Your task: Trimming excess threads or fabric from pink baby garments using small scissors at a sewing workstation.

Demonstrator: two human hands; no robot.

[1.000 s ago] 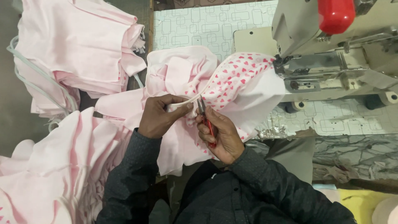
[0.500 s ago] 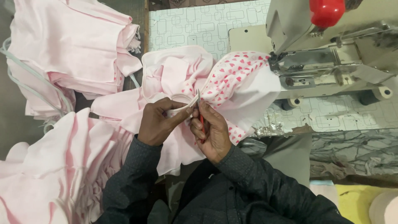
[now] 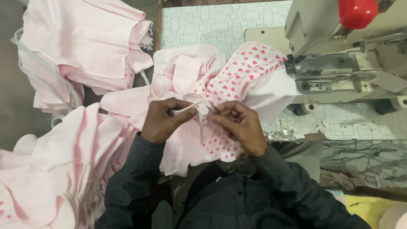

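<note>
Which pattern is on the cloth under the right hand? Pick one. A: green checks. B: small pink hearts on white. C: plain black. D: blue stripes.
B: the cloth beneath the right hand is white with small pink hearts, lying between the plain pink fabric and the sewing machine.

**A garment sewing workshop**

An industrial sewing machine (image 3: 339, 63) with a red knob (image 3: 358, 12) stands at the far right of a patterned worktable (image 3: 212, 25); pink cut fabric lies stacked at the table's left edge (image 3: 85, 46) and heaped at the near left (image 3: 55, 169); a heart-printed garment (image 3: 241, 76) runs under the machine.
</note>
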